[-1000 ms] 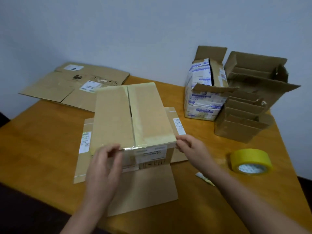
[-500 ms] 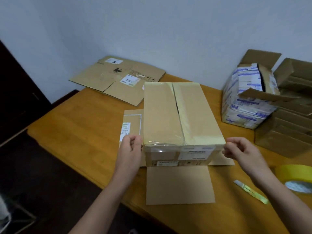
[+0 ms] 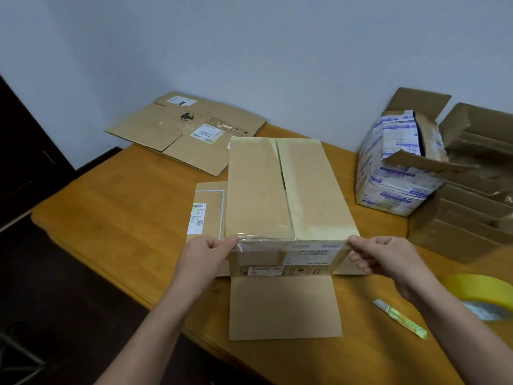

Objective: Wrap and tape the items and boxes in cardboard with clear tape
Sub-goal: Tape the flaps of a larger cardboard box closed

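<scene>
1. Hands brought in since the earlier frame: left hand [image 3: 206, 252] and right hand [image 3: 388, 258] are pinched on the near top corners of the box [image 3: 277, 190].
2. Box: brown, top seam taped glossy, front labelled; stood on flattened cardboard [image 3: 283, 307], mid-table [image 3: 125, 207].

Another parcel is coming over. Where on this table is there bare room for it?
The wooden table has its widest bare patch at left, bordered by the flattened cardboard sheet behind and the taped brown cardboard box on its right. The right side is crowded: open brown cartons, yellow tape roll.
</scene>
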